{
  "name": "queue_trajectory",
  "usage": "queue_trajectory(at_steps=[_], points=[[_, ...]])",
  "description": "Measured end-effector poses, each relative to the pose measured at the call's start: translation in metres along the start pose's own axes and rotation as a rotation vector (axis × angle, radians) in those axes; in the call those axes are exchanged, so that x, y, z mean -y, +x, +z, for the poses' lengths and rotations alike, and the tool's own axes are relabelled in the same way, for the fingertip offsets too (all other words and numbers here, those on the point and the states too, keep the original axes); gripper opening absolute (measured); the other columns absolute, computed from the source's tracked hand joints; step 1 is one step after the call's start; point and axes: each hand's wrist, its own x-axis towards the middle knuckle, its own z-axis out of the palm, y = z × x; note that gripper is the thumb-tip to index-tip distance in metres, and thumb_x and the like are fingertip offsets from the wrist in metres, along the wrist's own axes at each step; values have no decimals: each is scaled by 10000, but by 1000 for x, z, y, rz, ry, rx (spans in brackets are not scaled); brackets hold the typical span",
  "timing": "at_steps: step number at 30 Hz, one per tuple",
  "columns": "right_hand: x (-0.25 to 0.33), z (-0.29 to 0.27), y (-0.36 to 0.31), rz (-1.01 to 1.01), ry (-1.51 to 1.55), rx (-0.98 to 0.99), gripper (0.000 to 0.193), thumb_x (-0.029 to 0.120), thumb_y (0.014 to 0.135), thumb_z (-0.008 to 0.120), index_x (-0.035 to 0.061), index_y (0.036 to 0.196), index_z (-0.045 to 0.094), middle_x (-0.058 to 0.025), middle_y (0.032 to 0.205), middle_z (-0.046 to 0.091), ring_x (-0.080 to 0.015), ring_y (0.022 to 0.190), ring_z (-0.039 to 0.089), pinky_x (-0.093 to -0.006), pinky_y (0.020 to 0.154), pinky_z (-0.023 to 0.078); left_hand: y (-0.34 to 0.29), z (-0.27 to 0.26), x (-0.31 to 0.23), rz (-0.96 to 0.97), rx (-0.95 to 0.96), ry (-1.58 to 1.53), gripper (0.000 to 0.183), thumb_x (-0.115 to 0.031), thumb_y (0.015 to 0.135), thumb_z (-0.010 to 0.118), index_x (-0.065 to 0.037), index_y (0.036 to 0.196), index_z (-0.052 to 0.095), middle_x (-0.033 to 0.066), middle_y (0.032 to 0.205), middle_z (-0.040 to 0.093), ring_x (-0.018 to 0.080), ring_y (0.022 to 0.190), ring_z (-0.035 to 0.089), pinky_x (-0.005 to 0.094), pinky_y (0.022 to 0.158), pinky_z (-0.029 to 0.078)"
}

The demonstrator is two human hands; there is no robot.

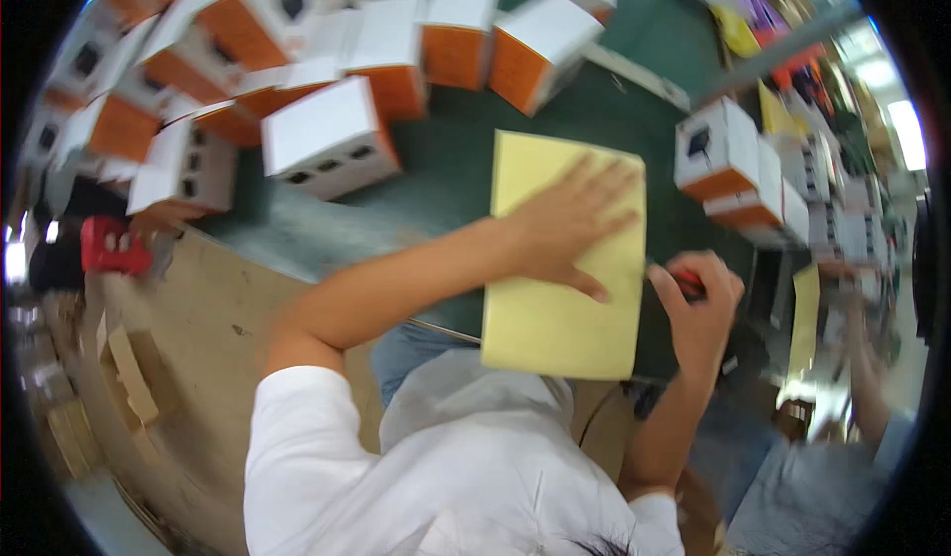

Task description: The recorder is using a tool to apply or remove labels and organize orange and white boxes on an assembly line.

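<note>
Yellow paper, a single oblong as far as can be seen, makes up the sheet (555, 333) that lies at the middle of the green table (441, 160), its long axis running from near to far and its near end seemingly past the table's near edge. What counts most, it seems, is the sheet's right long edge: the right hand (698, 293) is just beside it, with the sheet directly to the left of those fingers, and it is the nearer hand to that edge. Its fingers are curled closed around a small red tool (686, 280), mostly hidden in the fist; whether the tool's end touches the paper cannot be told. The left hand (580, 214) comes across from the left and rests flat on the far half of the sheet, fingers spread wide and pointing far and right, thumb toward the right edge, with nothing gripped. Counted, there is one sheet, though its layers cannot be told, and one tool. On the far side, five white-and-orange boxes (461, 26) can be picked out singly; the pile of boxes (243, 21) to their left overlaps too much to count. At the right stands a stack of boxes (718, 150), at least two in front. One pale strip (639, 78) lies at the far right, one open carton (139, 378) is on the floor at the left, and one co-worker's forearm (867, 383) shows at the right.
</note>
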Motion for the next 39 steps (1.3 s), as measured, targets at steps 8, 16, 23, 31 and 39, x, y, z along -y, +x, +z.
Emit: queue_trajectory(at_steps=[8, 16, 23, 31, 39], points=[[6, -10, -12, 24, 206, -45, 226, 150, 772, 858, 86, 839, 653, -18, 823, 596, -216, 908, 497, -361, 885, 381, -136, -180, 1, -406, -479, 436, 462, -157, 728, 834, -133, 1176, 721, 141, 1398, 601, 371, 1291, 516, 490, 1107, 401], [108, 30, 28, -297, 215, 37, 245, 204, 735, 894, 106, 820, 685, -2, 810, 636, -199, 852, 562, -363, 905, 342, -177, -151, -11, -430, -511, 178, 451, -139, 712, 873, -208, 1149, 779, 111, 1388, 630, 366, 1240, 590, 456, 1043, 487], [163, 67, 45, -503, 229, 49, 262, 266, 757, 906, 114, 808, 699, 12, 794, 641, -169, 785, 573, -377, 875, 315, -187, -116, 2, -267, -746, 162, 441, -196, 734, 885, -135, 1155, 772, 88, 1327, 684, 372, 1304, 577, 477, 1080, 473], [181, 92, 52, -577, 143, -27, 254, 313, 791, 875, 126, 823, 706, 10, 780, 630, -187, 795, 567, -391, 858, 308, -180, -117, -5, -266, -871, 25, 442, -283, 717, 917, -76, 1079, 767, 93, 1247, 718, 364, 1284, 599, 467, 1061, 492], [185, 92, 55, -652, -28, -130, 292, 357, 793, 865, 123, 820, 692, -1, 775, 624, -216, 804, 573, -409, 855, 343, -168, -96, 7, -294, -1032, 113, 353, -117, 679, 922, -72, 977, 739, 96, 1145, 745, 351, 1187, 656, 450, 995, 527]])
